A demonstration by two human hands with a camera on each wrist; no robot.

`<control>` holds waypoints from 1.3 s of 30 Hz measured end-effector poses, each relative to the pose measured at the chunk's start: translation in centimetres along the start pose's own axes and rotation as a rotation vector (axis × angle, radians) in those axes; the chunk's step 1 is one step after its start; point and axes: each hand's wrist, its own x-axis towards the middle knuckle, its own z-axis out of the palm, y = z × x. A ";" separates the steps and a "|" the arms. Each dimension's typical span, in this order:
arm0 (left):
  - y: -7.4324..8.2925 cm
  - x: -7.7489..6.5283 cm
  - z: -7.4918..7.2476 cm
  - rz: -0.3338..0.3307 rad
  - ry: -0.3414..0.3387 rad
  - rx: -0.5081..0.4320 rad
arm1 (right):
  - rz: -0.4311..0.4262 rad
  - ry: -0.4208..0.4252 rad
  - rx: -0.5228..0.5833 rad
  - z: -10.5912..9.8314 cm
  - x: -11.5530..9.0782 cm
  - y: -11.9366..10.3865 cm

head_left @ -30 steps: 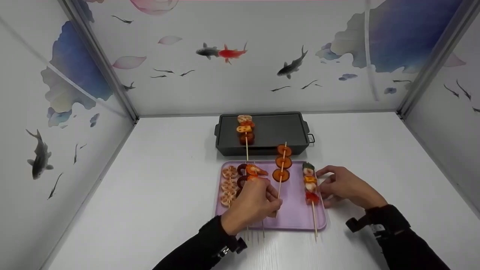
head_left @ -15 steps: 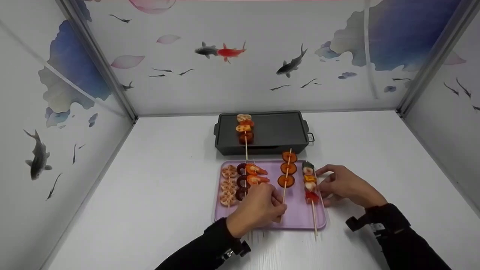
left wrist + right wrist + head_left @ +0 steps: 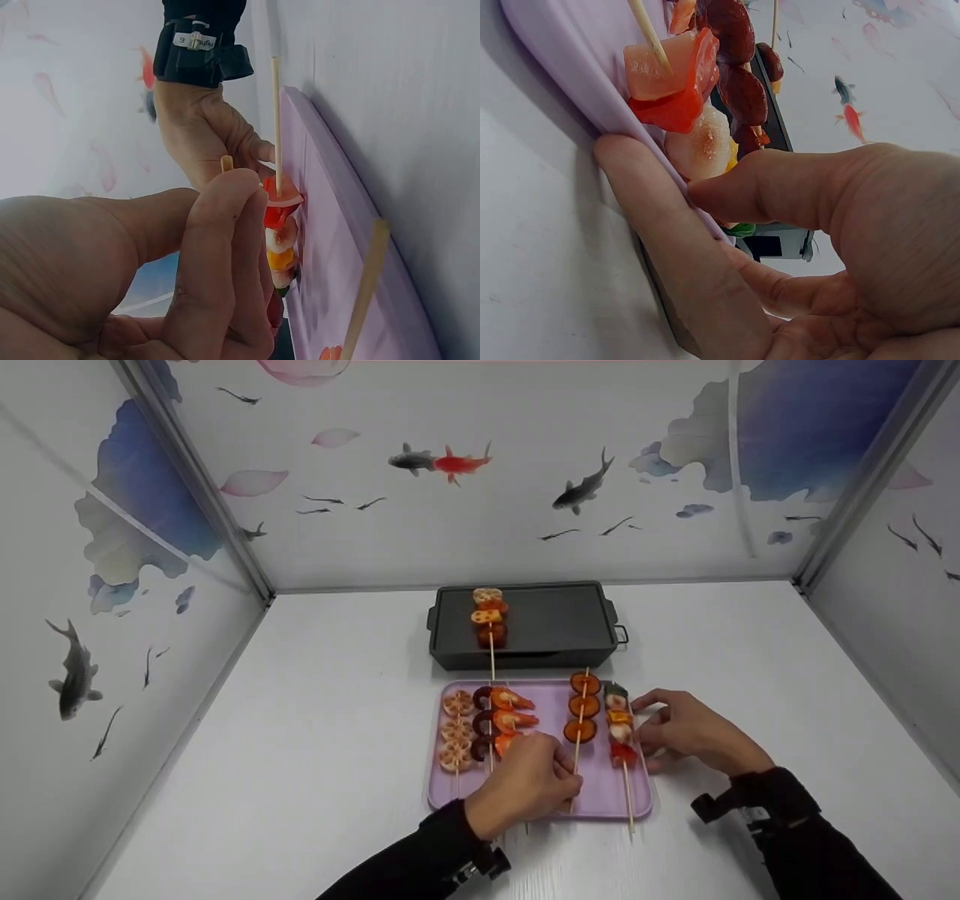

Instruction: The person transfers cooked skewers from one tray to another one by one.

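My left hand (image 3: 525, 780) pinches the bamboo stick of a skewer of round brown-rimmed orange slices (image 3: 583, 706), held over the right half of the lilac tray (image 3: 600, 795). In the left wrist view, the stick's end (image 3: 226, 161) pokes out above the thumb and fingertips. My right hand (image 3: 694, 731) holds the tray's right rim (image 3: 577, 90), thumb on the inner side and a finger along the outside. Beside it on the tray lies a mixed skewer (image 3: 620, 731) with red, white, yellow and green pieces.
Lotus root slices (image 3: 457, 755), dark curled pieces (image 3: 482, 722) and shrimp (image 3: 512, 721) lie on skewers at the tray's left. Behind it stands a black grill pan (image 3: 555, 619) bearing another mixed skewer (image 3: 487, 616). Printed walls (image 3: 480, 540) enclose the white table (image 3: 337, 697).
My left hand has moved right and slightly toward me with the round-slice skewer, bringing it closer to the mixed skewer. The right hand has stayed at the tray's rim.
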 end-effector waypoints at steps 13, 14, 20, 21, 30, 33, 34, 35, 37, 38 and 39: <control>0.4 0.2 0.5 -0.038 -0.010 -0.075 | 0.010 0.002 -0.006 -0.1 0.0 -0.1; 0.4 0.2 0.6 -0.042 -0.015 -0.090 | 0.006 0.003 -0.004 -0.1 0.0 0.0; 0.8 0.3 1.1 -0.095 -0.049 -0.103 | -0.013 0.007 -0.003 -0.1 -0.1 0.2; 0.8 0.3 1.2 -0.110 -0.057 -0.100 | -0.013 0.006 -0.007 0.0 -0.1 0.2; 1.3 0.5 2.4 -0.134 -0.089 -0.034 | 0.016 0.009 -0.016 0.1 0.0 0.1; 1.5 0.4 2.7 -0.149 -0.102 -0.038 | 0.014 0.004 -0.014 0.0 0.0 0.0; 1.5 0.4 2.8 -0.152 -0.108 -0.032 | 0.013 0.002 -0.012 0.0 0.0 0.0; 1.6 0.5 2.9 -0.152 -0.112 -0.025 | 0.014 0.004 -0.015 0.0 0.0 0.0; 1.6 0.6 3.1 -0.150 -0.120 -0.008 | 0.017 0.009 -0.021 0.0 0.1 0.0; 1.7 0.6 3.1 -0.153 -0.123 0.001 | 0.016 0.008 -0.024 -0.1 0.1 0.0; 1.7 0.7 3.2 -0.155 -0.126 0.005 | 0.015 0.007 -0.025 -0.1 0.1 0.0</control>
